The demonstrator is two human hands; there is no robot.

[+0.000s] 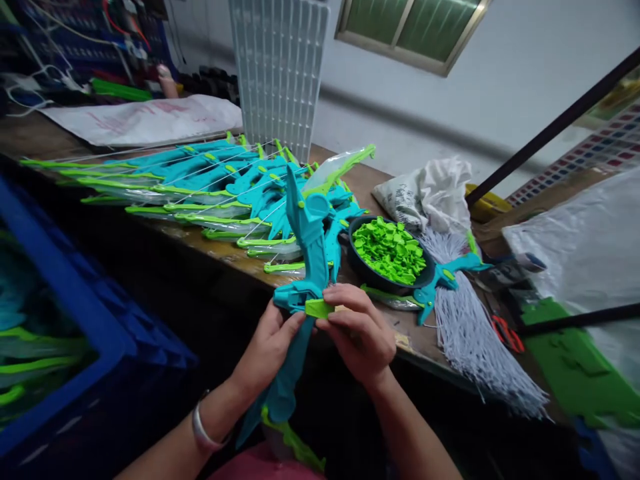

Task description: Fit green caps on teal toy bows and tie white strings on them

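A teal plastic toy bow (314, 250) stands upright in front of me, its lower end near my lap. My left hand (265, 347) is closed around its middle, beside a boxy slotted part. Between the thumb and fingers of my right hand (363, 330) is a small bright green plastic piece (319, 309), held against that middle part; I cannot tell whether it sits inside the slot. Just beyond my right hand, a dark bowl (356, 263) holds a heap of green plastic pieces (390, 250).
Many teal-and-green toy bows (200, 173) cover the workbench at left. A bundle of white strings (465, 333) hangs over its edge at right, near red-handled scissors (507, 333). White sacks (430, 190) lie behind the bowl. A blue crate (115, 333) stands at lower left.
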